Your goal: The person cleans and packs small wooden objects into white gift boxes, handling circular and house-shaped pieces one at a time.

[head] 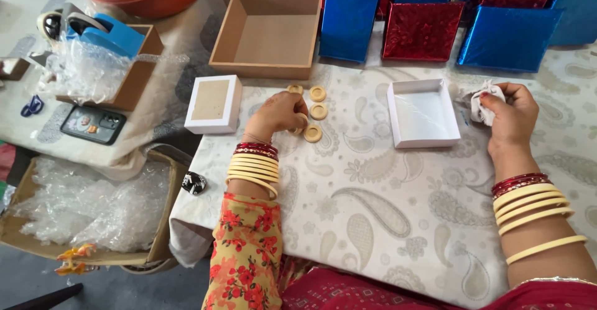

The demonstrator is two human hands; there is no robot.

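Head view, looking down at my work surface, a table [398, 223] under a pale paisley cloth.

Left of centre, my left hand [280, 112] rests palm down with its fingers curled narrowly over a small cream ring [301, 122]. I pinch it at the cloth, so it is gripped rather than lifted. Four more cream rings lie just beside my fingertips: one [295, 89] and another [318, 93] above, one [318, 111] to the right, one [313, 133] just below. They lie flat and close together, probably so that each can be picked singly without reaching.

Right of centre, my right hand [511, 117] is closed on a crumpled white cloth [482, 101], bunched against the thumb and held just off the upper right corner of an open white box [423, 139]. The box lies mouth up between my two hands, near both; its inside looks bare, though a glossy lining may be there.

A white lid [213, 103] with a tan panel lies left of my left hand, set aside near the table edge. An open brown box [268, 67] stands at upper centre, behind the rings. Blue and red wrapped boxes [421, 30] lean in a row along the top right. At upper left lie a blue tape dispenser [112, 34] and a phone [93, 124]; at lower left, a carton of clear plastic wrap [87, 207] sits below table level.
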